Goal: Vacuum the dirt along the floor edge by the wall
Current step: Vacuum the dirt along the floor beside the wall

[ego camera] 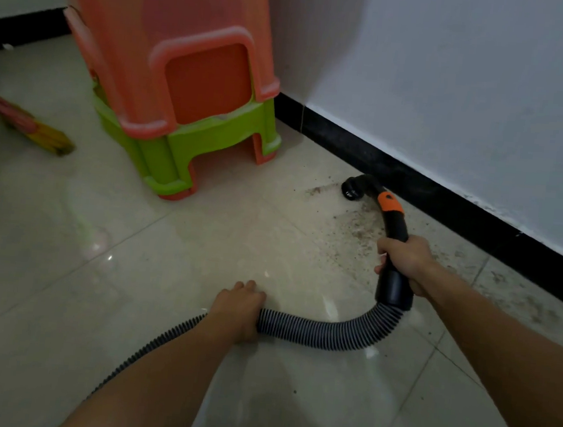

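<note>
A: Nearest the camera, the person's left hand [237,311] is curled round the ribbed hose [324,333]. Further out, the right hand [405,258] is wrapped round the black handle [396,230], just above where the hose joins it. What would make this pass go well?

B: The nozzle [355,189] sits low beside the black skirting [461,208], at the far end of the dirt [360,234]. The dirt is scattered over the tile between the right hand and the skirting and trails off rightward along the wall [488,95]. The person would do best to hold the mouth flat to the floor and draw it slowly along the skirting line. The left hand should feed slack so the hose's bend does not tug the nozzle off course.

A: And the stacked stools [187,103] beyond?

B: They are near the nozzle but apart from it, so a sweep that way should stop short of the green leg.

A: What can't be made out?

B: The vacuum body is out of frame, because the hose runs under the left forearm and off the lower left. Whether the nozzle's mouth touches the tile cannot be told. The left fingers are hidden under the hose. The right forearm covers some of the dirty strip, and the dim light blurs the finer specks. A broom [35,127] at the left edge is cut off.
</note>
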Tool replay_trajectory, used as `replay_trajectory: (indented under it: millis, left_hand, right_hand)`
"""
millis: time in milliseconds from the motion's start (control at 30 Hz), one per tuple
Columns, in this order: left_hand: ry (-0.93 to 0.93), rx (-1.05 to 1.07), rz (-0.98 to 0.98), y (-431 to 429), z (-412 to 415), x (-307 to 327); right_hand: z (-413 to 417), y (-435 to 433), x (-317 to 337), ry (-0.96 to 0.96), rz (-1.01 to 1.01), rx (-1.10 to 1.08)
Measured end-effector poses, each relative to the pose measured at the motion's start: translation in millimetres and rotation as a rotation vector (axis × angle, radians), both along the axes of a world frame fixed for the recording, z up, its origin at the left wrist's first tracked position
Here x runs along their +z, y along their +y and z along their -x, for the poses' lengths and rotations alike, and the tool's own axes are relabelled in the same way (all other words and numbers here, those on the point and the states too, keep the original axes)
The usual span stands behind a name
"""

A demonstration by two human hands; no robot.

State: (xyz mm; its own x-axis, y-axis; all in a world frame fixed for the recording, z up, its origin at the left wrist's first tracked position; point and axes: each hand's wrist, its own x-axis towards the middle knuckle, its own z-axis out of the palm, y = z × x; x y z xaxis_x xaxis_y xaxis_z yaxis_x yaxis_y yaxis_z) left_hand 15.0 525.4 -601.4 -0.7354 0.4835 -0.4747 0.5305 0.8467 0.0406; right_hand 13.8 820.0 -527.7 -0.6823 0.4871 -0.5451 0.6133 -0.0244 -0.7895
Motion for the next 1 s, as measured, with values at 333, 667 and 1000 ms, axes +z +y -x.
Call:
replay_trajectory:
  millis: [333, 667, 1000]
  left_hand:
    - [0.024, 0.071, -0.059, -14.7, 2.6, -11.9]
    - [0.086, 0.072, -0.076, -0.2, 17.5, -21.6]
    - [0.087, 0.105, -0.164, -5.7, 22.2, -31.9]
  right_hand:
    - [27.2, -16.4, -16.5, 0.026, -0.027, 0.088]
    - [36.0, -6.2, -25.2, 0.023, -0.117, 0.146]
    - [111.9, -13.9, -23.2, 0.016, -0.082, 0.215]
